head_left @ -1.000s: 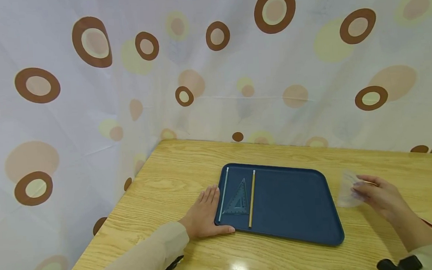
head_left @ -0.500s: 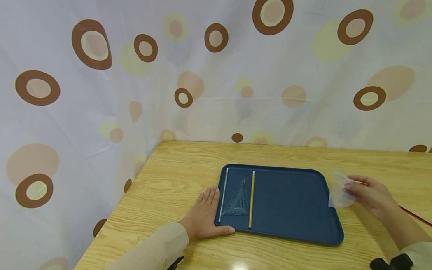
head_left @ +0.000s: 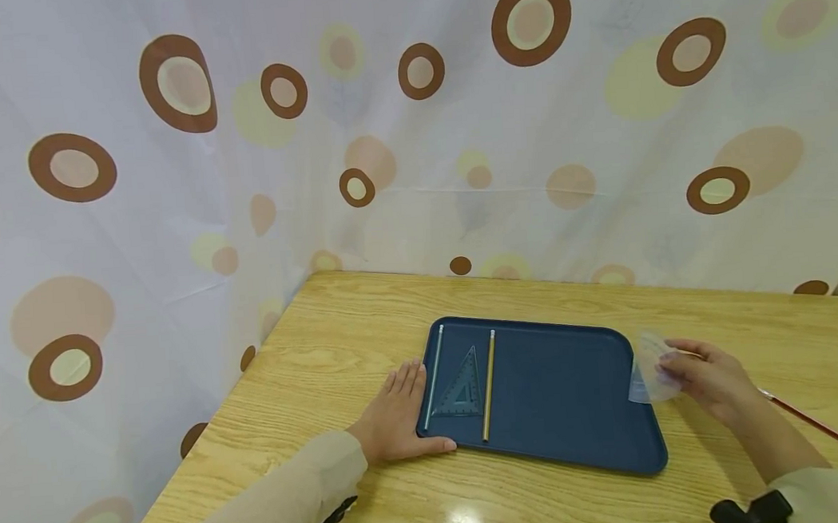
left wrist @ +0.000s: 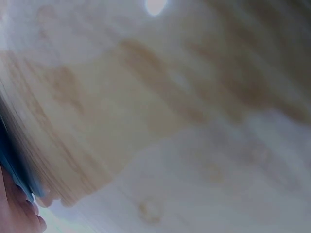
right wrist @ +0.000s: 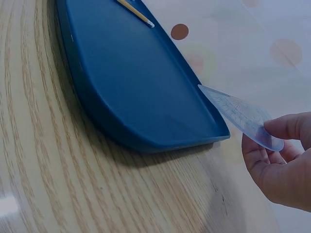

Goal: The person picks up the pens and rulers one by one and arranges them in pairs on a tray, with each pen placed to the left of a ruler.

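My right hand (head_left: 710, 380) pinches a clear plastic protractor (right wrist: 238, 112) between thumb and fingers. It is held tilted over the right edge of the dark blue tray (head_left: 564, 396). My left hand (head_left: 398, 423) lies with straight fingers against the tray's left rim, its thumb along the front edge. On the left part of the tray lie a pale blue-grey pencil (head_left: 435, 376), a transparent set square (head_left: 463, 391) and a yellow pencil (head_left: 490, 385). The left wrist view is blurred, with only a few fingers (left wrist: 19, 208) at the tray's side.
A thin red stick (head_left: 825, 427) with a pale tip lies on the wooden table (head_left: 365, 321) at the right, partly behind the right forearm. A patterned cloth (head_left: 497, 129) hangs behind the table and along its left side.
My right hand has moved left with the protractor, from beside the tray to over its right edge. More of the red stick shows. The left hand has stayed in place.
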